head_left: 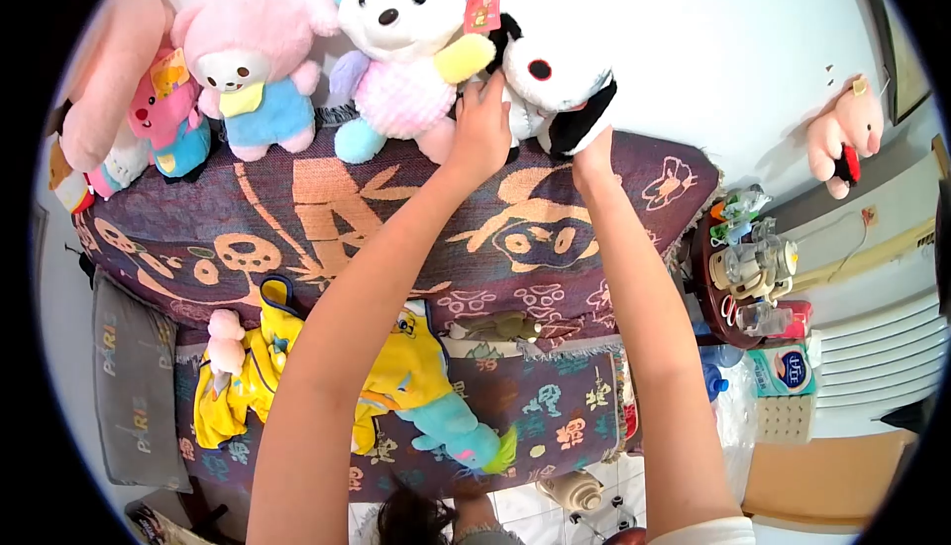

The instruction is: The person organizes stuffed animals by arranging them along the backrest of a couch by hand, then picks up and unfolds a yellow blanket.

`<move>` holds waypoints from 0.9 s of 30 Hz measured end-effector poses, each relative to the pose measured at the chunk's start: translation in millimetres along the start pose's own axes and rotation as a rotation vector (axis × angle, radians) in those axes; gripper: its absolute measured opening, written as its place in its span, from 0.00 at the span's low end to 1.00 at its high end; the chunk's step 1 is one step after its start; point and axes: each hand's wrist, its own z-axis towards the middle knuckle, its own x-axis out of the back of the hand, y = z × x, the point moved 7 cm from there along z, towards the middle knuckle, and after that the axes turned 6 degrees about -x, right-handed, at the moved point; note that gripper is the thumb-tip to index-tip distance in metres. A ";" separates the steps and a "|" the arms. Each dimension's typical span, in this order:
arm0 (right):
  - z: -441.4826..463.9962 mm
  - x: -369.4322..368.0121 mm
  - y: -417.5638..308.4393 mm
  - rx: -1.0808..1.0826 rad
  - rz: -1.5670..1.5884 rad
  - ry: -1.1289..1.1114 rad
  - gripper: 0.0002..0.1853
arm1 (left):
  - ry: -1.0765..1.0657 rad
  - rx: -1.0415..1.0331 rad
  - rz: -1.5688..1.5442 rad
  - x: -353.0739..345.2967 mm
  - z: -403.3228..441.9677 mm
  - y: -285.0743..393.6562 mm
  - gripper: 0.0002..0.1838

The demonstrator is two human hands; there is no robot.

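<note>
- The panda plush point(555, 89) sits on the sofa's patterned cover point(654, 233), along the backrest's top, against the white wall.
- Left hand point(483, 121): fingers bent, holding the plush's side.
- Right hand point(594, 154): at its lower right, mostly hidden behind the plush, so I can't tell how the fingers stand.
- Just beside it, a pastel bear point(404, 89); farther along, a pink-hooded plush point(248, 35).
- On the seat below, yellow clothing point(421, 362) and a turquoise plush point(451, 426).
</note>
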 end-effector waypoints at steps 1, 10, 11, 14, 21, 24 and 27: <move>2.9 -0.3 5.8 -0.050 0.132 -0.051 0.22 | 0.001 0.031 0.018 -1.2 -1.1 -2.2 0.28; 6.9 42.2 11.3 -0.170 0.459 -0.039 0.23 | -0.017 -0.050 -0.026 33.7 -16.7 34.5 0.32; 2.2 44.0 12.6 -0.223 0.591 -0.057 0.21 | -0.024 -0.054 -0.013 38.0 -23.1 38.1 0.32; -25.1 65.2 16.1 -0.286 0.384 0.219 0.22 | -0.046 -0.098 -0.018 48.0 -35.7 50.0 0.31; -71.0 84.7 45.4 -0.325 0.266 0.198 0.20 | -0.193 0.002 0.021 48.7 -78.5 56.5 0.31; -84.9 72.2 44.3 -0.308 0.160 0.081 0.20 | -0.220 0.079 -0.011 44.2 -86.4 56.5 0.29; -98.0 62.5 45.3 -0.336 0.164 0.041 0.18 | -0.202 0.136 -0.049 42.6 -92.6 58.6 0.27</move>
